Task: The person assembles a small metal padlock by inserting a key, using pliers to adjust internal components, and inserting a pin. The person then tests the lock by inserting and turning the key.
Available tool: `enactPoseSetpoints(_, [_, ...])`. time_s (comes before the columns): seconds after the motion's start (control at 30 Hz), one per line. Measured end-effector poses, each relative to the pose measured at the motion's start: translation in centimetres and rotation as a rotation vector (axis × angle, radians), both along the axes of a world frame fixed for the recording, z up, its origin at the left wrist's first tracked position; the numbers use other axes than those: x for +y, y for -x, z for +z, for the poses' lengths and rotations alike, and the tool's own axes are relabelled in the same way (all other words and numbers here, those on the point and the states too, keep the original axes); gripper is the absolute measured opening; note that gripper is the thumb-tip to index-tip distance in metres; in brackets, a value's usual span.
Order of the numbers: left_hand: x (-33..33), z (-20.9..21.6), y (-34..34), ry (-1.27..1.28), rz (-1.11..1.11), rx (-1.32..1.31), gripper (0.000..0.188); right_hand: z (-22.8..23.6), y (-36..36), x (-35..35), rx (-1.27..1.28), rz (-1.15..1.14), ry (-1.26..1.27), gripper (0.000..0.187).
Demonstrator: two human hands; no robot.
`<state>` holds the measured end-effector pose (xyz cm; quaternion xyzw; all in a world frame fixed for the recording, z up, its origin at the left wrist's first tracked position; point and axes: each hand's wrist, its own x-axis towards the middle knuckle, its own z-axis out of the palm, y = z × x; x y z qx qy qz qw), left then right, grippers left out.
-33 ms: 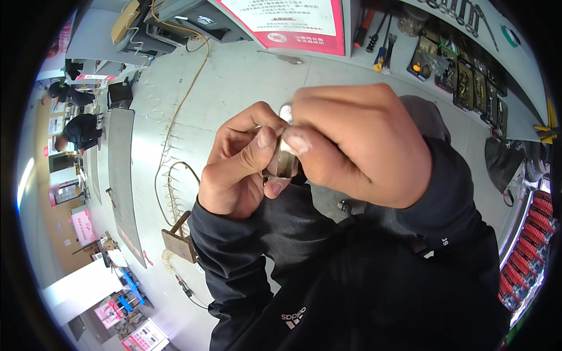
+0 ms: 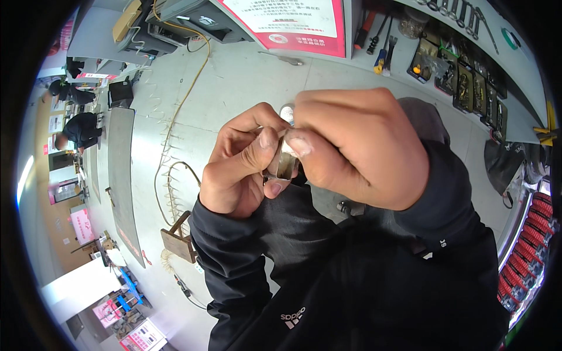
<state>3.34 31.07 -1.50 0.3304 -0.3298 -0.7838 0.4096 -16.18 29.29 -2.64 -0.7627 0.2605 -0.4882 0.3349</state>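
Note:
Both of my hands meet in the middle of the view, close over the floor. Between the fingertips of my left hand (image 2: 240,164) is a small shiny piece (image 2: 285,166) with a brownish flat face and pale, see-through-looking edges. Its exact kind I cannot make out. My right hand (image 2: 369,149) is closed, its thumb pressing on the upper end of the piece, where something whitish shows beside the nail. A small white rounded thing (image 2: 286,112) shows just beyond the fingertips; whether it is held is unclear. The right fingers are mostly hidden behind the knuckles.
A small wooden stool (image 2: 178,243) stands at left beside a coiled hose (image 2: 170,199). Shelving at upper right holds parts bins (image 2: 462,88), screwdrivers (image 2: 380,58) and wrenches (image 2: 462,14). Red coiled springs (image 2: 527,251) are at far right. A person (image 2: 82,130) bends at far left.

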Motion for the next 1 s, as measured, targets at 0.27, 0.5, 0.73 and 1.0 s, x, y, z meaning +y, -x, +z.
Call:
enactPoseSetpoints(0.27, [-0.7,0.4,-1.0,-0.045,-0.109,0.055,0.019,0.8,-0.9,1.7,0.052,-0.08,-0.097,0.018])
enactPoseSetpoints(0.5, [-0.5,0.5,-1.5,-0.06,-0.17,0.065,0.02,0.9,-1.3,2.6,-0.019,-0.021,-0.165,0.021])
enactPoseSetpoints(0.73, [-0.7,-0.2,-1.3,-0.066,-0.204,0.031,0.022,0.6,-0.8,2.7,-0.054,-0.032,-0.168,0.016])
enactPoseSetpoints(1.0, [-0.6,0.0,-0.9,-0.06,-0.222,0.023,0.023,0.1,-0.8,2.6,-0.058,-0.049,-0.051,0.02])
